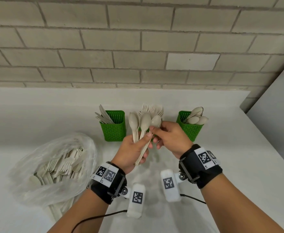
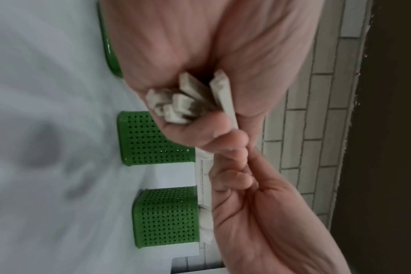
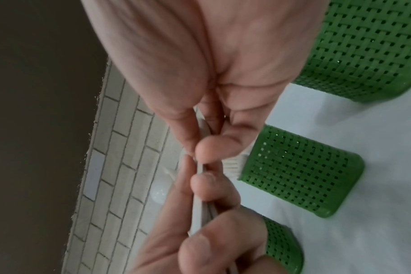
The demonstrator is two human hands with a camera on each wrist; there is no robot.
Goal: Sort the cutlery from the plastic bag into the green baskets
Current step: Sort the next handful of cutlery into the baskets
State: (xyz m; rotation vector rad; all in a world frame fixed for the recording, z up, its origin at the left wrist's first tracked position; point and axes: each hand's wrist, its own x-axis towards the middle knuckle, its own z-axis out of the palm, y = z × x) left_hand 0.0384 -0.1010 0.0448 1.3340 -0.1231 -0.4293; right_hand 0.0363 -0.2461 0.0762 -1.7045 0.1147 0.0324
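My left hand grips a fan of several beige spoons by their handles, bowls up; the handle ends stick out of the fist. My right hand pinches the rightmost spoon just below its bowl, thumb and fingers curled on the shaft. Three green baskets stand along the wall: the left basket holds knives, the middle basket holds forks and is mostly hidden behind my hands, and the right basket holds spoons. The clear plastic bag lies at the left with more cutlery.
A white counter runs to a brick wall behind the baskets. A white panel closes off the right side. Black cables trail from the wrist cameras near the front edge.
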